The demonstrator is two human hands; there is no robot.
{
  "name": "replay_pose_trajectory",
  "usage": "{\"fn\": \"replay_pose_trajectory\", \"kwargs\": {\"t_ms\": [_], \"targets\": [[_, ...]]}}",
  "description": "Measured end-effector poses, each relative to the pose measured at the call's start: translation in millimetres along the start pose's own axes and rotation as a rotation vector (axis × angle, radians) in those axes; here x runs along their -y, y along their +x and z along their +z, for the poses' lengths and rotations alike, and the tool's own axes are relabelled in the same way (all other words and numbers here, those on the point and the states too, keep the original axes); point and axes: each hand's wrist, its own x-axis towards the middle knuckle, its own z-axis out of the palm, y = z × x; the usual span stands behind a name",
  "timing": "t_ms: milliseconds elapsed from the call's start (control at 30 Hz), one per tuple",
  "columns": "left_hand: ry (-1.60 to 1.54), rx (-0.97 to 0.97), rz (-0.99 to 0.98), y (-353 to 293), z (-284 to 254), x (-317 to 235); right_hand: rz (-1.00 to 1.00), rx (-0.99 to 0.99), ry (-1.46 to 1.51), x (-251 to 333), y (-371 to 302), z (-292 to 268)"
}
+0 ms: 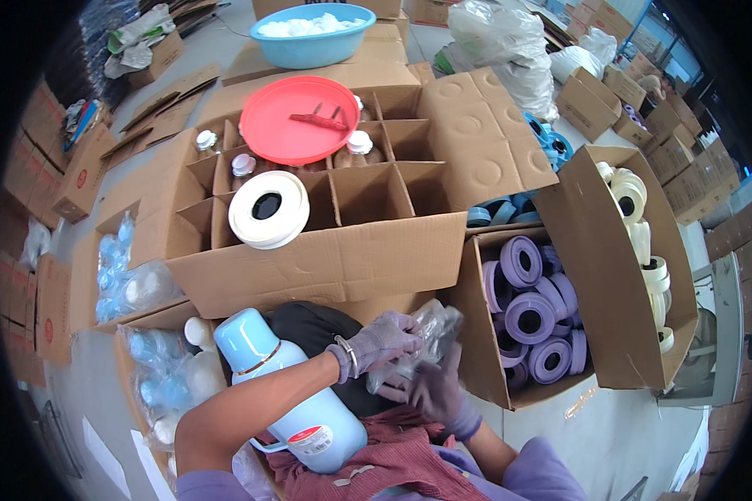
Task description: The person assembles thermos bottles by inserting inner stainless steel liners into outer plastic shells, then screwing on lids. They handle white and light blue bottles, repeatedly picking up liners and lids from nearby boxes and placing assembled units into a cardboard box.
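Note:
My left hand [380,344], in a grey-purple glove with a bracelet at the wrist, is closed on a crumpled clear plastic bag [432,331]. Just below it, my right hand [437,396], also gloved, has its fingers spread against the lower part of the bag; motion blurs them a little. A light-blue thermos flask [322,413] with a blue cup lid lies tilted across my lap, under my left forearm. The flask has a handle and a red-and-white label. Dark cloth [313,321] shows behind it.
Ahead stands a divided cardboard box [326,271] topped by a red plate [288,138] and a white ring [267,209]. To the right are cartons of purple rings [530,317] and white rings [631,196]. Bagged blue parts [154,359] lie left; a blue basin [309,46] stands beyond.

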Motion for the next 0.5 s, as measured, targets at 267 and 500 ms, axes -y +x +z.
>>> {"fn": "replay_pose_trajectory", "kwargs": {"t_ms": [267,500], "targets": [[-0.862,-0.185,0.746,-148.3,-122.6,18.8,-0.390,-0.293,-0.596,-22.5,152.5,25.0],[-0.956,-0.778,0.794,-224.8,-138.1,192.2,-0.480,-0.208,-0.956,-54.0,189.0,75.4]]}}
